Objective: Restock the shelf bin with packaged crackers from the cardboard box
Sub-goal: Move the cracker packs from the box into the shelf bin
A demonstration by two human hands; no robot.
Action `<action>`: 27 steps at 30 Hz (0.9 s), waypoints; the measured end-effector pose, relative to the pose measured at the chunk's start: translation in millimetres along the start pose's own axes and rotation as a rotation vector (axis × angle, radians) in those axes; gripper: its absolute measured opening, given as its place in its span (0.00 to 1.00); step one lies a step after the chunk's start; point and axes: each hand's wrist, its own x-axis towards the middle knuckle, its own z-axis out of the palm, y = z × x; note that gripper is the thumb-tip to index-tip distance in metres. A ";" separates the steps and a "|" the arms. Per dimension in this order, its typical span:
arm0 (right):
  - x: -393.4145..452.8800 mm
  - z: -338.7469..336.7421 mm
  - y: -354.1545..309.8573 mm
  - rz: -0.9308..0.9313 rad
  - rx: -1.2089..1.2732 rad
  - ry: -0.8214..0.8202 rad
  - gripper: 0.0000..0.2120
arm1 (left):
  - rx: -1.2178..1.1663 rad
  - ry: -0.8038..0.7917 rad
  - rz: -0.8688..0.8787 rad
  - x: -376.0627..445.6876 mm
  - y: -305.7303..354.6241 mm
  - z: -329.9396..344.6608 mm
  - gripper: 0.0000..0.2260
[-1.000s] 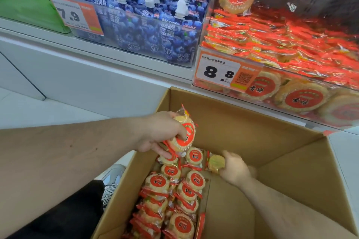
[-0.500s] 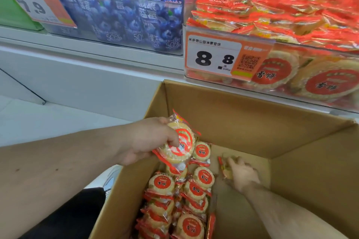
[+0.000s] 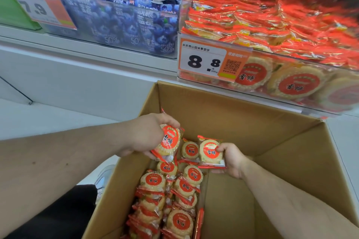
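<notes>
Over the box [image 3: 252, 122], the left hand [image 3: 143, 136] grips one cracker pack [image 3: 168, 142], the right hand [image 3: 232, 158] another [image 3: 210, 151]. More packs [image 3: 174, 200] line the box's left side; the bin [image 3: 272, 75] sits above.

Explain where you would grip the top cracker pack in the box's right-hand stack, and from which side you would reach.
Pinch that pack across its round rim, coming straight down from above. It lies flat, label up, so its face offers nothing to pinch. The bare box floor to its right leaves room for fingers on that edge; packs crowd its left. Both the left hand and right hand already hold packs.
</notes>
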 end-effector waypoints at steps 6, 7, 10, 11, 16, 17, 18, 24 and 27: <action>21.6 21.1 47.7 0.218 -0.011 0.081 0.19 | 0.045 0.014 0.059 6.3 -4.7 0.8 0.15; 24.7 26.8 53.8 0.246 -0.012 0.066 0.21 | 0.057 0.018 0.068 7.7 -6.5 0.8 0.15; 25.4 45.1 60.8 0.264 0.017 0.042 0.17 | 0.089 0.023 0.070 9.4 -9.8 0.1 0.17; 21.9 49.8 59.1 0.245 0.025 0.052 0.14 | 0.089 0.022 0.064 9.3 -10.1 -0.4 0.18; 9.8 47.4 43.7 0.149 0.047 0.084 0.08 | 0.108 0.029 0.061 7.7 -10.9 -2.7 0.22; 5.2 43.1 37.9 0.132 0.036 0.084 0.09 | 0.103 0.027 0.067 6.7 -10.7 -3.4 0.22; 0.1 37.8 30.5 0.114 0.024 0.078 0.11 | 0.090 0.024 0.074 5.1 -9.7 -4.0 0.23; -88.5 13.5 -36.4 -0.092 -0.027 -0.043 0.28 | 0.102 0.029 0.147 -14.4 3.3 -3.2 0.24; -153.1 12.1 -61.6 -0.195 0.054 -0.121 0.19 | 0.167 0.057 0.219 -27.0 10.1 -0.7 0.22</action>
